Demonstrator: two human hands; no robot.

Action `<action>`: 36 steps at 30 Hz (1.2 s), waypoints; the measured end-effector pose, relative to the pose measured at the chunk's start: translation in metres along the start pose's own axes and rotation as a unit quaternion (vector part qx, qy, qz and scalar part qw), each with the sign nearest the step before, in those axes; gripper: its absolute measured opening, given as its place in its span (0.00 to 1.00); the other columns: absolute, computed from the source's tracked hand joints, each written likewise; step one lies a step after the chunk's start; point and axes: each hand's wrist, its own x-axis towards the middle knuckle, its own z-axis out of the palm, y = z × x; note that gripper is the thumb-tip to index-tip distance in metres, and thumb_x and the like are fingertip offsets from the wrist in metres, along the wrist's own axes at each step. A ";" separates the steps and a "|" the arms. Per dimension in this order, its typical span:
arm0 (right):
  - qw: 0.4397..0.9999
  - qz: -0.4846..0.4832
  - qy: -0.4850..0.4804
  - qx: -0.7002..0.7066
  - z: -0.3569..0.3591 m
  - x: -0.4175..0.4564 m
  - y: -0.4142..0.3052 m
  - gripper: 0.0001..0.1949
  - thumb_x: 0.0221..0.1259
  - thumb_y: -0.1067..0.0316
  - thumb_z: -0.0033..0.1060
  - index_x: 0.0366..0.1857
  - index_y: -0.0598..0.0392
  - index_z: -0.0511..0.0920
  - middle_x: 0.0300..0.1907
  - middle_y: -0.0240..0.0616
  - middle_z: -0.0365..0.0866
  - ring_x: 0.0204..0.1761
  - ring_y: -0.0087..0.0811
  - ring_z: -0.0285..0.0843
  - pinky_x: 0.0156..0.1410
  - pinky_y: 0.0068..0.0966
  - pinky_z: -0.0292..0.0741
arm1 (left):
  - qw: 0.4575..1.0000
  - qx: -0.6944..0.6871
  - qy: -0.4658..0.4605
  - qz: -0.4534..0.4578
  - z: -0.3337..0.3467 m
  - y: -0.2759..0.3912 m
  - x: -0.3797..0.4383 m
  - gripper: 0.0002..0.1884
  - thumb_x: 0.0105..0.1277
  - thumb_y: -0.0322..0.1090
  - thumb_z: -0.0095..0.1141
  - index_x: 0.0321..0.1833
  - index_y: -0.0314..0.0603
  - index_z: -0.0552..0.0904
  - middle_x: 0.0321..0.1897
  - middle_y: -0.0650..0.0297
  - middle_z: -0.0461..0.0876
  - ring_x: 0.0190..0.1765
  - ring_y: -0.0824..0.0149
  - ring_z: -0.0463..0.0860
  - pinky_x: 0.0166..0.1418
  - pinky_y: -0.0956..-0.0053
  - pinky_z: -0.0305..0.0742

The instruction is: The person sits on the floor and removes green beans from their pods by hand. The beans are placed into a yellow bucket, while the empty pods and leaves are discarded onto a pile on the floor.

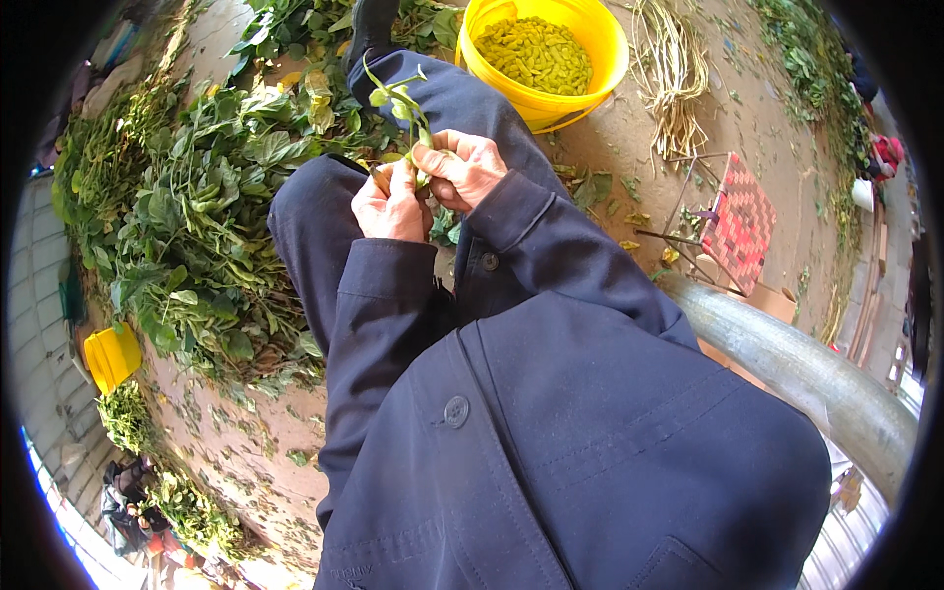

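Both hands meet above my lap, around a green soybean stem [414,122] that bears pods and points up and away from me. My left hand [392,203] pinches its lower end between thumb and fingers. Close against it, my right hand [463,171] grips the same stem just above. The fingertips partly cover the pods between them. Beyond my right knee stands a yellow bucket [542,110], part filled with green soybean pods [535,57]. A large heap of leafy soybean plants [214,199] lies left of my legs.
Right of the bucket lies a bundle of bare stalks [671,81]. A folding stool with a red woven seat [740,225] stands near a metal pipe [789,350] at my right. Another yellow container [112,358] is at far left. A person [129,505] sits beside plants at lower left.
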 end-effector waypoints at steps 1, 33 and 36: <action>1.000 -0.002 0.010 0.003 0.002 -0.002 -0.001 0.08 0.58 0.65 0.59 0.34 0.58 0.74 0.20 0.29 0.71 0.14 0.15 0.62 0.18 0.12 0.57 | 1.000 -0.013 0.013 -0.002 0.003 0.003 -0.002 0.06 0.65 0.32 0.51 0.32 0.38 0.78 0.16 0.70 0.74 0.13 0.80 0.65 0.15 0.85 0.56; 0.894 -0.151 0.020 -0.420 -0.004 -0.001 0.023 0.07 0.58 0.72 0.52 0.34 0.64 0.77 0.27 0.44 0.81 0.30 0.23 0.75 0.37 0.22 0.72 | 0.983 0.175 -0.058 0.024 -0.018 0.020 0.011 0.08 0.59 0.33 0.58 0.29 0.35 0.80 0.13 0.70 0.72 0.13 0.80 0.64 0.17 0.84 0.56; 0.915 -0.137 0.012 -0.378 -0.003 -0.005 0.020 0.08 0.58 0.70 0.54 0.33 0.64 0.78 0.27 0.39 0.81 0.30 0.21 0.74 0.36 0.21 0.71 | 0.981 0.179 -0.065 0.035 -0.020 0.019 0.010 0.09 0.60 0.35 0.58 0.28 0.37 0.79 0.11 0.72 0.69 0.10 0.81 0.60 0.15 0.84 0.51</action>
